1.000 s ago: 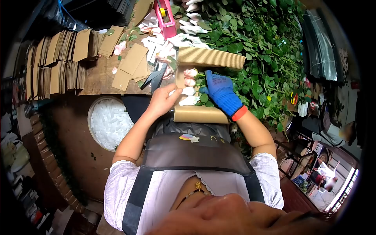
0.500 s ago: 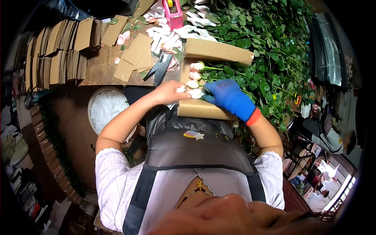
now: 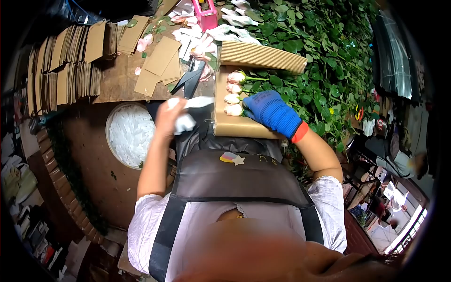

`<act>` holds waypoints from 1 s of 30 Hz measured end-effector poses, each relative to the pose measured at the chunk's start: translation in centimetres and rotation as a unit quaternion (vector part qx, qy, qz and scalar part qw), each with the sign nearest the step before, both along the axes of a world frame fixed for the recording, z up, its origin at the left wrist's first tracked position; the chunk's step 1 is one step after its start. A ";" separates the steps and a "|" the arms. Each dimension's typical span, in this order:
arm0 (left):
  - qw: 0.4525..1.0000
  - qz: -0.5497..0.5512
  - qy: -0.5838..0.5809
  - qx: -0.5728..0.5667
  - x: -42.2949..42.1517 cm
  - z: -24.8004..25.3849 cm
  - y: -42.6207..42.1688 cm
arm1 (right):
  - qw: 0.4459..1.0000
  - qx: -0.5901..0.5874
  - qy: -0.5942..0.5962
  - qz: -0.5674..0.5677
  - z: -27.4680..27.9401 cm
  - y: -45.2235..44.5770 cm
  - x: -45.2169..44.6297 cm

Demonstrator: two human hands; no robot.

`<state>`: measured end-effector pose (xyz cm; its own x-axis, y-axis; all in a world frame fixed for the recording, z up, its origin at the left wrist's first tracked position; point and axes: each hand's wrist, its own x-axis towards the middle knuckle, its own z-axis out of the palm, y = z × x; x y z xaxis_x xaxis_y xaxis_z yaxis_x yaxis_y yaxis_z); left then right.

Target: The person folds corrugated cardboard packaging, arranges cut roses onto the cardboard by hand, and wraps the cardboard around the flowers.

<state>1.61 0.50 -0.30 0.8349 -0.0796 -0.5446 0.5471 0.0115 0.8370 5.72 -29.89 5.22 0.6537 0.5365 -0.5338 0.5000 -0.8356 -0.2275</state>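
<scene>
Four pale pink roses point(image 3: 233, 110) lie in a column on brown corrugated cardboard point(image 3: 244, 128), their heads near its left edge. My right hand point(image 3: 270, 110), in a blue glove with a red cuff, is closed around the stem side just right of the lowest rose; its fingertips are partly hidden. Left of the cardboard, my bare left hand point(image 3: 170, 115) is blurred and closed on white wrappers point(image 3: 185, 123), one piece sticking out to the right. Black scissors point(image 3: 190, 79) lie on the table above that hand.
Leafy rose stems point(image 3: 305, 47) cover the table's right side. A pink tape dispenser point(image 3: 206, 16) stands at the back. Stacks of cardboard pieces point(image 3: 70, 84) are at the left. Below the table edge is a round tub of white pieces point(image 3: 129, 136). People are visible far right.
My left hand has pulled away leftward from the roses with the white wrappers. The lowest rose head now shows uncovered. My right hand stays beside it.
</scene>
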 end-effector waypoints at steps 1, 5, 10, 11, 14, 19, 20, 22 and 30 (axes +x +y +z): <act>0.998 -0.039 -0.025 0.047 0.0 0.1 3.9 | 1.000 0.002 0.006 0.011 0.1 0.0 0.2; 0.643 -0.345 0.032 0.683 -2.3 3.2 11.1 | 0.998 0.004 0.005 0.057 -0.2 0.4 0.6; 0.770 -0.253 -0.176 0.559 -1.2 2.2 6.6 | 0.993 0.022 -0.046 0.103 -1.3 0.5 0.8; 0.826 -0.209 -0.243 0.463 -0.4 1.3 4.7 | 0.994 0.012 -0.033 0.104 -1.2 0.5 0.8; 0.906 -0.166 -0.281 0.270 1.9 0.9 -2.3 | 0.994 -0.015 -0.030 0.104 -1.7 0.7 0.7; 0.900 -0.290 -0.277 0.171 4.3 -2.3 -8.1 | 0.996 -0.009 -0.025 0.080 -1.4 0.3 0.9; 0.898 -0.316 -0.262 0.158 4.7 -2.5 -7.7 | 0.996 0.050 -0.038 0.067 -1.7 -0.7 0.4; 0.882 -0.313 -0.310 0.166 4.5 -3.4 -7.5 | 0.996 0.077 -0.035 -0.017 0.5 -0.7 0.2; 0.851 -0.396 -0.259 0.227 5.1 -2.6 -7.8 | 0.995 -0.010 -0.084 -0.045 -2.1 0.7 -0.2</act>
<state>6.75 -7.30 -2.90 0.7543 -0.6090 -0.2452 -0.2102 -0.5778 0.7886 5.51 -29.24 3.17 0.7795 0.4621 -0.4229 0.4528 -0.8822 -0.1295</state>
